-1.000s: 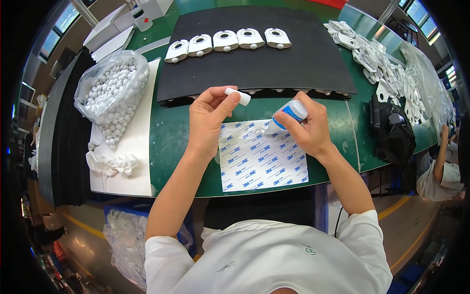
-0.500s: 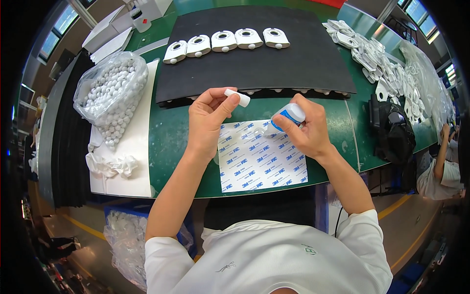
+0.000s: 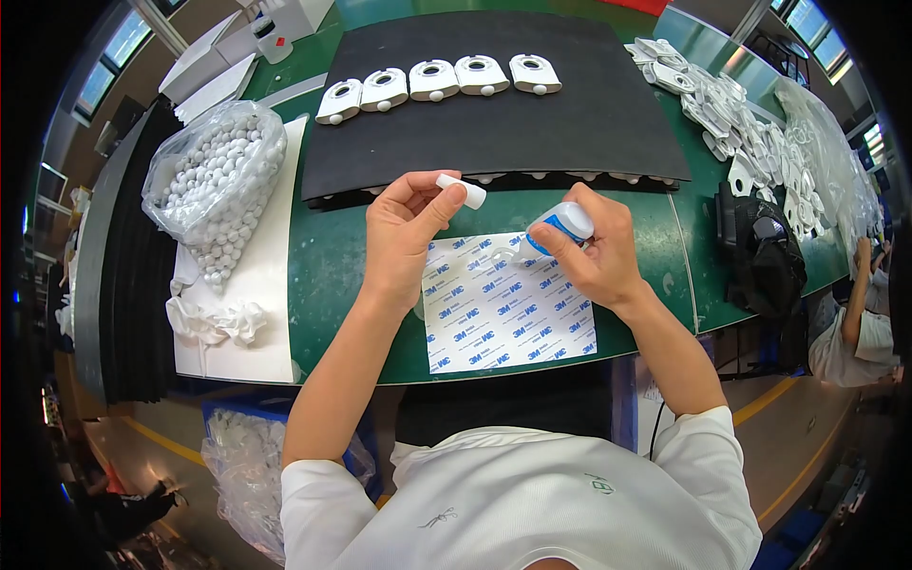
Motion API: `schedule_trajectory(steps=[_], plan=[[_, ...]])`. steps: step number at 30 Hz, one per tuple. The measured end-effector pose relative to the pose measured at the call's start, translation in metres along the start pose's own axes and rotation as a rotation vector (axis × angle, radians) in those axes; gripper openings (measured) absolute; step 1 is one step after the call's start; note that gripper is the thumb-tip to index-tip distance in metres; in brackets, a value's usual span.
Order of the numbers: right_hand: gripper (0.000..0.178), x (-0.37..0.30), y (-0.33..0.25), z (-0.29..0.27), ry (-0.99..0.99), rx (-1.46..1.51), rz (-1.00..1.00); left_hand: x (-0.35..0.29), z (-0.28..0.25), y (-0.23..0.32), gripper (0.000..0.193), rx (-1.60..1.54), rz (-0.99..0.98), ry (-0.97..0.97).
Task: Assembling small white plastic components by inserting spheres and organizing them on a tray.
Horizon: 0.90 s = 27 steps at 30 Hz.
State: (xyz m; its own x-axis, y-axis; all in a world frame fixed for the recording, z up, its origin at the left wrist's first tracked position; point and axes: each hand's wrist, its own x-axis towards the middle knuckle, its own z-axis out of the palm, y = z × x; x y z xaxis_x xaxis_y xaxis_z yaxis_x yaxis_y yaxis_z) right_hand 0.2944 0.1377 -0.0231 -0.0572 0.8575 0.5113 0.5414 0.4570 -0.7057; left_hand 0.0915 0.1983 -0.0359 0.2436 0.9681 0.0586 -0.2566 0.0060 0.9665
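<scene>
My left hand (image 3: 408,223) pinches a short white cylindrical piece (image 3: 463,192) between thumb and fingers, above the green table. To its right, my right hand (image 3: 597,245) is wrapped round a small white squeeze bottle (image 3: 567,226) with a blue label. The bottle is tilted, its clear nozzle (image 3: 508,255) pointing down and left. Beneath it lies a white sheet (image 3: 494,318) printed in blue. Beyond my hands, several white rounded parts (image 3: 433,80), each with a round hole and a small white ball at its near edge, stand in a row on a black board (image 3: 494,138).
At left, a clear bag (image 3: 214,180) of white balls rests on a white board (image 3: 271,323). On the right are a heap of white flat parts (image 3: 731,123), a black bag (image 3: 765,252) and clear plastic. Another person's arm (image 3: 858,294) shows at far right.
My hands, the bottle and the white cylindrical piece hold almost the same place.
</scene>
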Motion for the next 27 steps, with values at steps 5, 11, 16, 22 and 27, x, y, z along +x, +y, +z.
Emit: schedule_trajectory(steps=[5,11,16,22,27], plan=[[0.033,0.0003,-0.0015,-0.0024,-0.004,0.008,0.007,-0.0003,0.0017,0.001,0.023,0.007,0.007,-0.004],[0.028,0.0017,-0.0029,-0.0007,0.026,0.215,0.179,-0.0007,0.0001,0.0002,0.023,-0.001,0.004,0.001],[0.025,0.0016,-0.0029,-0.0011,0.02,0.125,0.159,-0.0005,0.0002,-0.0001,0.024,0.002,0.003,0.0],[0.026,-0.0001,0.0001,-0.0007,0.016,0.049,0.113,-0.0015,0.0007,0.0014,0.025,0.007,0.001,-0.006],[0.027,-0.0006,0.0037,0.0009,0.032,0.008,0.026,-0.0015,0.0014,0.0023,0.025,0.012,-0.002,-0.012]])
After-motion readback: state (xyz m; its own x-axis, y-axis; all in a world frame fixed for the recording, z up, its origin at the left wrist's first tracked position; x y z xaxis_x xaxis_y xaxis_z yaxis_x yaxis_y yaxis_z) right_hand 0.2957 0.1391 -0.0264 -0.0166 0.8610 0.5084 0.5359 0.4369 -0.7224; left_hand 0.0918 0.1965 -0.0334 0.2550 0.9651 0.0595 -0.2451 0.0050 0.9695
